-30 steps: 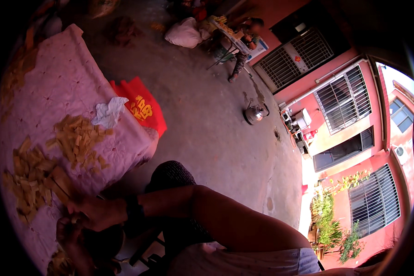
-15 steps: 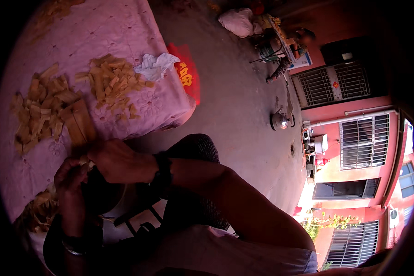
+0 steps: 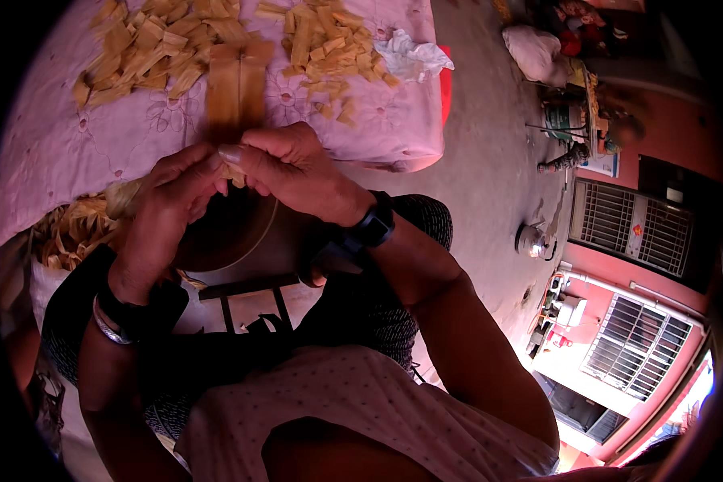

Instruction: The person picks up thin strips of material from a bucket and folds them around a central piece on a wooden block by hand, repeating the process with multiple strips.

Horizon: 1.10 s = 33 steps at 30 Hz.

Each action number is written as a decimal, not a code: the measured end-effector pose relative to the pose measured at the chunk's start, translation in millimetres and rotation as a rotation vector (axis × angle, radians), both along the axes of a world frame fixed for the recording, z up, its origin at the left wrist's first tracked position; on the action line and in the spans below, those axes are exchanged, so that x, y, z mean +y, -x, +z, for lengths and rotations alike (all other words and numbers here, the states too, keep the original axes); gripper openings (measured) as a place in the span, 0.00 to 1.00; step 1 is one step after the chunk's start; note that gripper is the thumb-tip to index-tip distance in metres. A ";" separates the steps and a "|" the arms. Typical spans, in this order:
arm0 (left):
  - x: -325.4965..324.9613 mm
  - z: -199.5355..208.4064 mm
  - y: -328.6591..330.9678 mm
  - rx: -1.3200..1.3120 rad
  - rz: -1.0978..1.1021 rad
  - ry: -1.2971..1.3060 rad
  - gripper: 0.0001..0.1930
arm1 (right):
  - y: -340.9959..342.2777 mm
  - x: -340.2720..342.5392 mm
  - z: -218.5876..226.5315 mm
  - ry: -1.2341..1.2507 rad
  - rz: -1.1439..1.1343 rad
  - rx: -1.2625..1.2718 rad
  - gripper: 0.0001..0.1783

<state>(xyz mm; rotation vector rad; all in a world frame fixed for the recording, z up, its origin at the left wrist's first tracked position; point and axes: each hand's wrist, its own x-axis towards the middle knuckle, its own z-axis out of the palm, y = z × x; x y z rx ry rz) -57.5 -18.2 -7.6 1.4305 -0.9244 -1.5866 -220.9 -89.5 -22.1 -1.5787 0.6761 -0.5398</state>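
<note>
My left hand (image 3: 169, 193) and my right hand (image 3: 301, 173) meet just off the table's near edge, fingertips together. Between them they pinch a small pale yellow strip (image 3: 234, 175), perhaps dried husk; most of it is hidden by the fingers. Right beyond the hands a narrow brown wooden board (image 3: 237, 84) lies on the table. To its left spreads a heap of flat yellow-brown strips (image 3: 157, 48), and a smaller heap of short strips (image 3: 329, 44) is on its right. Under my hands is a dark round thing with a pale rim (image 3: 225, 233).
A pink embroidered cloth (image 3: 48, 173) covers the table. A crumpled white cloth (image 3: 414, 56) sits near its right edge. At my left stands a sack of dry husks (image 3: 72, 233). A metal kettle (image 3: 532, 241) is on the floor; a person (image 3: 618, 128) sits farther off by another table.
The view has swung, so the table and hands appear farther right and upright. My hands stay together on the small strip; their fingers now show more clearly.
</note>
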 end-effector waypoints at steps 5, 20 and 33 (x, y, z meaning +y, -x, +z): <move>-1.5 7.3 2.5 0.551 0.132 -0.026 0.12 | 9.4 -13.1 15.7 -0.149 -0.059 -0.041 0.17; 8.0 -4.3 -7.0 0.606 0.225 -0.101 0.14 | -0.8 -5.8 2.9 -0.062 0.028 -0.267 0.12; -1.9 -0.5 -9.3 0.350 0.199 0.060 0.13 | 9.7 -14.9 16.4 -0.061 -0.043 -0.141 0.08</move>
